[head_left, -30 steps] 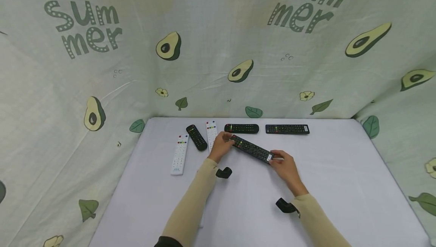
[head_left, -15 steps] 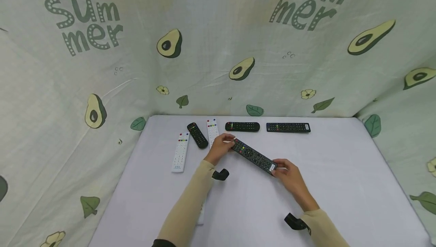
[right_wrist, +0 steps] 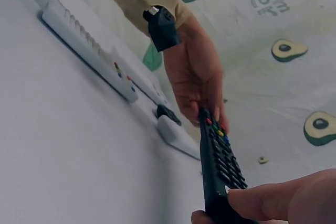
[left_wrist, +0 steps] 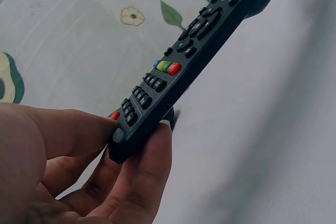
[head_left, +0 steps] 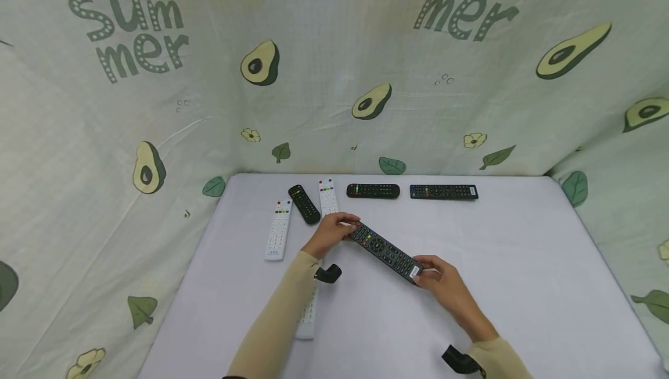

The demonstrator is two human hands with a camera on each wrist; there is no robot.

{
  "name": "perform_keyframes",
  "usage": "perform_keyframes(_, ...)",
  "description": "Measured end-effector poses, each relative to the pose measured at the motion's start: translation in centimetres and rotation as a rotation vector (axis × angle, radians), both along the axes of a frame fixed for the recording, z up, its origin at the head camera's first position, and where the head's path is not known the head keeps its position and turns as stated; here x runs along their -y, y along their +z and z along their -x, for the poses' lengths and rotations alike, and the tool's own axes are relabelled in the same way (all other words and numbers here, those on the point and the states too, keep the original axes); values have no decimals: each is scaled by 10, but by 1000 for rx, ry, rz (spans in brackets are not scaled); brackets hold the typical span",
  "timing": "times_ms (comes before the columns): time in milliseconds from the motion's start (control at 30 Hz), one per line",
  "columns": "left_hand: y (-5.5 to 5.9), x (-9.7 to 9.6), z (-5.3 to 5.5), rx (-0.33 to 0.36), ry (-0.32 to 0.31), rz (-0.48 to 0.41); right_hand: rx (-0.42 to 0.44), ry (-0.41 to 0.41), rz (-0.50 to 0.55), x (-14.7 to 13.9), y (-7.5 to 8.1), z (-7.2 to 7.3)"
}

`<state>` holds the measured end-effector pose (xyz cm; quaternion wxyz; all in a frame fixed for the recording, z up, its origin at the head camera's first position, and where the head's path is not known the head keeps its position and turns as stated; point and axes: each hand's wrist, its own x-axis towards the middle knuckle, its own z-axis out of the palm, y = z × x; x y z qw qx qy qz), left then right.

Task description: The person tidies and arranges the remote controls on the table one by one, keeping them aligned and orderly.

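Both hands hold one black remote control [head_left: 385,250] slantwise above the white table, buttons up. My left hand [head_left: 331,233] pinches its upper left end. In the left wrist view the thumb lies on the button face [left_wrist: 173,69] near the tip, with fingers beneath. My right hand [head_left: 444,284] pinches the lower right end, beside a small white label. The right wrist view shows that remote [right_wrist: 218,166] from its near end, the left hand [right_wrist: 194,74] at the far end. A white remote [head_left: 307,312] lies partly hidden under the left forearm.
Along the table's back edge lie two black remotes [head_left: 373,191] [head_left: 443,192]. To the left are a white remote [head_left: 279,230], a small black remote [head_left: 304,204] and another white remote [head_left: 327,197], partly covered by the left hand. A patterned cloth [head_left: 313,48] hangs behind the table.
Both hands have brought the black remote toward the near side of the table. The right hand moved lower and rightward, the left hand slightly lower and leftward. More of the near white remote shows.
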<state>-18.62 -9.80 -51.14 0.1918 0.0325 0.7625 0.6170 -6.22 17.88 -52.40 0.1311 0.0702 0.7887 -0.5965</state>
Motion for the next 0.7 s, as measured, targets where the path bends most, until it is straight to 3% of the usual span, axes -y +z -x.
perform_keyframes(267, 2, 14, -10, 1, -64, 22, 60, 75, 138, 6, -4, -14)
perform_keyframes(700, 10, 35, -21, -18, -192, 35, 25, 298, 272, 20, -15, -28)
